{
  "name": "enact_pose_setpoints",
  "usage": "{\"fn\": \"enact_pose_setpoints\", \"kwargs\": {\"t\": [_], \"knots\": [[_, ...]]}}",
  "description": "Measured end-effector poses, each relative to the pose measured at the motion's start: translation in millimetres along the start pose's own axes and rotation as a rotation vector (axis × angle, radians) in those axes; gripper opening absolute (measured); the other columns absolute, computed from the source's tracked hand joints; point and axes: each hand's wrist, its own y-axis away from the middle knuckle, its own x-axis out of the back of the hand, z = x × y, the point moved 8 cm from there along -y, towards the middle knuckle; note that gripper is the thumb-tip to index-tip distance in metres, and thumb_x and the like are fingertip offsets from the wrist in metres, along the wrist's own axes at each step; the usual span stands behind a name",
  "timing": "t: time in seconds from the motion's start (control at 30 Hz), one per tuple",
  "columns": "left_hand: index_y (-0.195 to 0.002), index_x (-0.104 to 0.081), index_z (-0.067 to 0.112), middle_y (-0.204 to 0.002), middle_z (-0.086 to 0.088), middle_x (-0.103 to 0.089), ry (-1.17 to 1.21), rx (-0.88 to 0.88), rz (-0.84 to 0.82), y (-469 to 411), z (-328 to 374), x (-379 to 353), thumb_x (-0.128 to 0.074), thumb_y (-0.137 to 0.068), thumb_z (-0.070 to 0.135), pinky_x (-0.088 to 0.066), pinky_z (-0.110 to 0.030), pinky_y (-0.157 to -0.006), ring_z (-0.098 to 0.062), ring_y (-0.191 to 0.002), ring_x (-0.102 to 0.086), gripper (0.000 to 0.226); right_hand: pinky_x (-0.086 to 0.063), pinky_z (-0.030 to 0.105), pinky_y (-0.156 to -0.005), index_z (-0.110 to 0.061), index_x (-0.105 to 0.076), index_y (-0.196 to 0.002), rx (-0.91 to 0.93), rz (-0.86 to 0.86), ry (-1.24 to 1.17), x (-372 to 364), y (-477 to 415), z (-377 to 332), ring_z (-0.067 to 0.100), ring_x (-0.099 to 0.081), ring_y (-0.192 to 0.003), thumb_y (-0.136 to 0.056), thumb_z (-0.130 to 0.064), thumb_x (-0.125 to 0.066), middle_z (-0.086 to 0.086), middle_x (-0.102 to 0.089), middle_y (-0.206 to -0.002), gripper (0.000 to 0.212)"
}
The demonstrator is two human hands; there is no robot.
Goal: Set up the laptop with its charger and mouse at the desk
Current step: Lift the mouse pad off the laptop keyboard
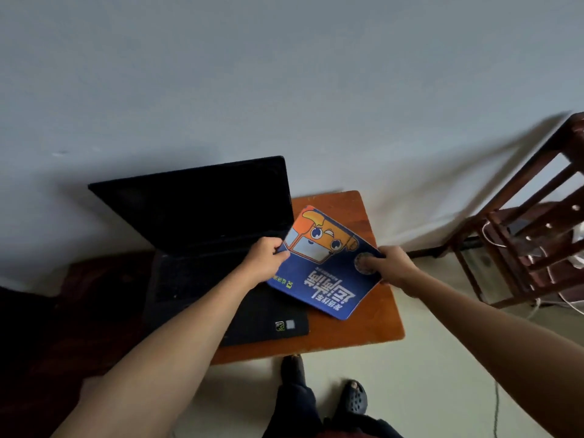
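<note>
Home rm: small wood desk [373,324], bare wall [284,74], wooden chair [518,235].

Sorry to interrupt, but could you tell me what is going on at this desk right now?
A person is holding a blue mouse pad with both hands: the left hand grips its left edge and the right hand its right edge. The pad is tilted, partly over the open black laptop and partly over the small orange desk. The laptop screen is dark. No mouse or charger can be seen on the desk yet. A wooden chair stands to the right.
</note>
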Motion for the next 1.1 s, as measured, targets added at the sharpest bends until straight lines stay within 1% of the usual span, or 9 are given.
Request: {"fn": "enact_pose_setpoints", "kwargs": {"t": [0.2,0.33,0.47,0.57,0.67,0.73,0.9,1.0,1.1], "knots": [[-0.105,-0.064,0.006,-0.107,-0.012,-0.068,0.169,0.13,0.021,43.0,-51.4,49.4,-0.055,-0.094,0.009,-0.052,-0.042,-0.09,-0.023,-0.1,-0.065,0.014,-0.053,0.025,-0.055,-0.01,-0.06,-0.104,0.047,-0.174,-0.054,-50.5,-6.2,-58.9,0.023,-0.072,-0.079,-0.086,-0.018,-0.07,0.011,-0.072,-0.094,0.023],[-0.105,-0.064,0.009,-0.108,-0.011,-0.068,0.235,0.247,0.034,58.8,-106.7,78.2,-0.054,-0.094,0.009,-0.051,-0.029,-0.075,-0.018,-0.095,-0.064,0.015,-0.058,0.036,-0.066,-0.009,-0.062,-0.103,0.017,-0.229,-0.101,-100.6,-18.6,-83.5,0.028,-0.07,-0.088,-0.082,-0.005,-0.071,0.013,-0.071,-0.099,0.023],[-0.104,-0.062,0.009,-0.101,-0.011,-0.067,0.308,0.328,0.051,64.7,-155.0,98.3,-0.051,-0.095,0.006,-0.056,-0.034,-0.064,-0.021,-0.089,-0.066,0.014,-0.055,0.032,-0.053,-0.008,-0.065,-0.096,0.034,-0.163,-0.068,-151.0,-33.5,-103.9,0.024,-0.069,-0.074,-0.078,0.001,-0.074,0.013,-0.072,-0.094,0.022],[-0.1,-0.06,0.009,-0.097,-0.008,-0.066,0.303,0.365,0.058,62.4,-185.3,109.5,-0.05,-0.095,0.006,-0.057,-0.034,-0.061,-0.018,-0.084,-0.066,0.012,-0.059,0.046,-0.074,-0.009,-0.066,-0.096,0.071,-0.12,0.028,-190.3,-43.0,-117.2,0.03,-0.068,-0.087,-0.075,0.003,-0.076,0.015,-0.071,-0.102,0.027],[-0.101,-0.061,0.001,-0.098,-0.015,-0.066,0.268,0.374,0.072,50.0,-211.7,123.9,-0.053,-0.093,0.003,-0.058,-0.043,-0.071,-0.028,-0.09,-0.066,0.012,-0.057,0.047,-0.081,-0.009,-0.066,-0.107,0.082,-0.062,0.192,-220.6,-57.2,-125.8,0.03,-0.066,-0.093,-0.076,-0.013,-0.078,0.014,-0.07,-0.107,0.033],[-0.099,-0.06,-0.001,-0.099,-0.018,-0.066,0.229,0.37,0.076,42.6,-222.6,128.3,-0.055,-0.091,0.004,-0.058,-0.045,-0.072,-0.03,-0.091,-0.067,0.01,-0.057,0.045,-0.079,-0.009,-0.064,-0.113,0.072,-0.02,0.296,-227.7,-61.0,-125.5,0.032,-0.065,-0.094,-0.079,-0.022,-0.076,0.015,-0.069,-0.11,0.037],[-0.115,-0.051,0.01,-0.101,-0.012,-0.065,0.009,0.366,0.045,31.0,-241.3,129.3,-0.06,-0.091,0.01,-0.053,-0.023,-0.048,-0.018,-0.067,-0.066,0.026,-0.05,0.038,-0.067,-0.019,-0.053,-0.127,0.158,0.096,0.476,-225.1,-54.2,-122.4,0.038,-0.065,-0.093,-0.083,-0.025,-0.066,0.016,-0.069,-0.11,0.046],[-0.115,-0.049,0.016,-0.093,-0.006,-0.067,-0.207,0.299,0.009,26.0,-246.4,129.4,-0.066,-0.088,0.02,-0.056,-0.031,-0.058,-0.017,-0.068,-0.067,0.033,-0.049,0.039,-0.07,-0.022,-0.047,-0.128,0.173,0.135,0.553,-220.9,-50.8,-116.8,0.038,-0.063,-0.098,-0.082,-0.025,-0.068,0.015,-0.066,-0.114,0.051],[-0.109,-0.051,0.02,-0.097,0.002,-0.065,-0.461,0.242,0.065,26.1,-249.0,141.9,-0.069,-0.081,0.043,-0.046,-0.026,-0.06,-0.014,-0.081,-0.063,0.041,-0.047,0.04,-0.077,-0.021,-0.046,-0.128,0.125,0.22,0.664,-205.9,-46.9,-107.3,0.035,-0.054,-0.112,-0.081,-0.042,-0.069,0.011,-0.055,-0.122,0.057]]}}
